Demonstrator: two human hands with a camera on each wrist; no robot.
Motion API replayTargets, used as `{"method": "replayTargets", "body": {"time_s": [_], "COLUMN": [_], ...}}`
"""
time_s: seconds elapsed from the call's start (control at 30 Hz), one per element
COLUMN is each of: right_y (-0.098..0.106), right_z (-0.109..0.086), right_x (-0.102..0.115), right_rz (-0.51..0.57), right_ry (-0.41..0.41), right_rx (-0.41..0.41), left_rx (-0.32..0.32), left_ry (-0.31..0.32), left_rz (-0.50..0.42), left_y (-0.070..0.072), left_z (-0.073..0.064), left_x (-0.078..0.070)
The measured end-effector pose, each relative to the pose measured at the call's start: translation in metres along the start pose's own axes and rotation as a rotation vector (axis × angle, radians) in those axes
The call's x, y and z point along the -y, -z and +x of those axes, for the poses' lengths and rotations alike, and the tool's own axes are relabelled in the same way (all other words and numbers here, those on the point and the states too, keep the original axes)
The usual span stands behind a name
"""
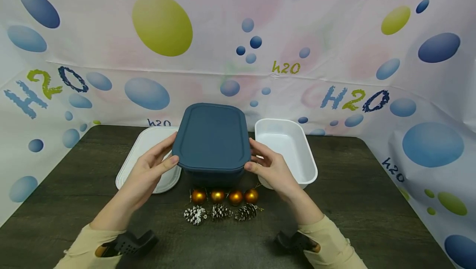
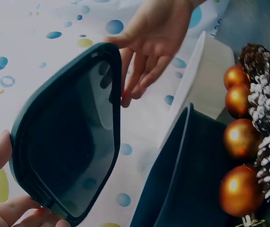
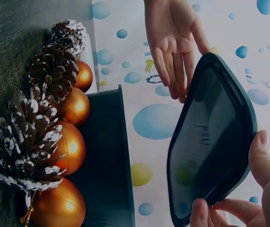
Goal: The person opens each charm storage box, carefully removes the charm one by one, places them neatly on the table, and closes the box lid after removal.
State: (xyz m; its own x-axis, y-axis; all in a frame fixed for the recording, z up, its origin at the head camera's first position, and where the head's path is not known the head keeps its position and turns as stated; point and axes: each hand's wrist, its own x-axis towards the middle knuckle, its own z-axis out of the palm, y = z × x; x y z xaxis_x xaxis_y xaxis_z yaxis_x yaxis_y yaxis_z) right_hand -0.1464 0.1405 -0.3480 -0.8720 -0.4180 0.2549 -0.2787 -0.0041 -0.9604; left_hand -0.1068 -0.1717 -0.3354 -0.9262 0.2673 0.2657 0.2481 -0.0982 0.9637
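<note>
Both hands hold a dark blue plastic lid (image 1: 212,136) by its opposite side edges, thumbs at its near corners. My left hand (image 1: 143,176) pinches the left rim, and my right hand (image 1: 277,172) pinches the right rim. Under the lid stands a dark blue container (image 1: 213,177), mostly hidden from above in the head view. In the left wrist view the lid (image 2: 61,137) is raised and tilted, apart from the container (image 2: 192,175). The right wrist view also shows a gap between the lid (image 3: 211,137) and the container (image 3: 104,156).
A white lid (image 1: 128,172) lies at the left, partly behind the left hand. At the right stands an open white container (image 1: 288,145). Several orange-gold baubles (image 1: 235,197) and three snowy pine cones (image 1: 221,212) line up in front on the dark table (image 1: 372,203).
</note>
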Motion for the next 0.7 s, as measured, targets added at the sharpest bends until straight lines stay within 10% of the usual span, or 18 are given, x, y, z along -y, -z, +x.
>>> {"method": "replayTargets", "body": {"time_s": [0.7], "right_y": [-0.002], "right_z": [0.006], "right_x": [-0.016], "right_rz": [-0.099], "right_ry": [-0.076], "right_rx": [-0.056], "left_rx": [-0.031], "left_ry": [0.147], "left_rz": [0.147], "left_y": [0.008], "left_z": [0.009], "left_x": [0.026]}}
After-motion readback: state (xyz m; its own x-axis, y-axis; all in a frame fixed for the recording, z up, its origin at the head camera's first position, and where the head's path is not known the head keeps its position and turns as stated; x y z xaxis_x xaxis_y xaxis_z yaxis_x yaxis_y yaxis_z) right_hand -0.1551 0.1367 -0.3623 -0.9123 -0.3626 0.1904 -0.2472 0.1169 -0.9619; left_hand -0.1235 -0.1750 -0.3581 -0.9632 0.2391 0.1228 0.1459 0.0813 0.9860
